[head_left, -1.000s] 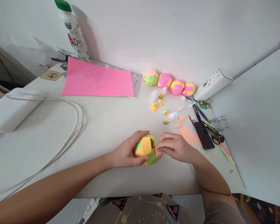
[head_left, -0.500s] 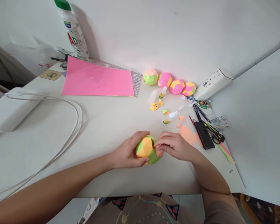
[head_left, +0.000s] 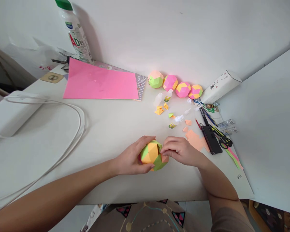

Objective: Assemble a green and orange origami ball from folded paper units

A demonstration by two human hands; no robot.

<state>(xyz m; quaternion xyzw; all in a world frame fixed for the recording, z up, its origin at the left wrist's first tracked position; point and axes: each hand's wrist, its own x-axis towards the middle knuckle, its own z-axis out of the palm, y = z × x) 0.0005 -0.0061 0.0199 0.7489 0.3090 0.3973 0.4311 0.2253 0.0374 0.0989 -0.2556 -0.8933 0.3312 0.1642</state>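
Note:
A faceted paper ball point(head_left: 150, 154) in yellow, green and peach is held just above or on the near part of the white desk; I cannot tell which. My left hand point(head_left: 132, 157) wraps round its left side, thumb below and fingers over the top. On the ball's right side, my right hand point(head_left: 178, 150) pinches at a peach paper piece point(head_left: 164, 158) beside a dark gap in the surface. The right fingertips cover part of that piece and the gap's edge. Peach paper sheets point(head_left: 195, 140) lie right of my right hand.
Several finished paper balls point(head_left: 170, 83) line the wall. Small glue bottles point(head_left: 172, 125) and folded yellow pieces point(head_left: 159, 110) lie mid-desk. To the right are a black phone point(head_left: 212, 140) and scissors point(head_left: 225, 141). Pink paper point(head_left: 101, 82) and a white cable point(head_left: 81, 122) lie left.
Very little differs. The fingers of my right hand have shifted slightly at the peach piece, while my left hand keeps the same hold on the ball.

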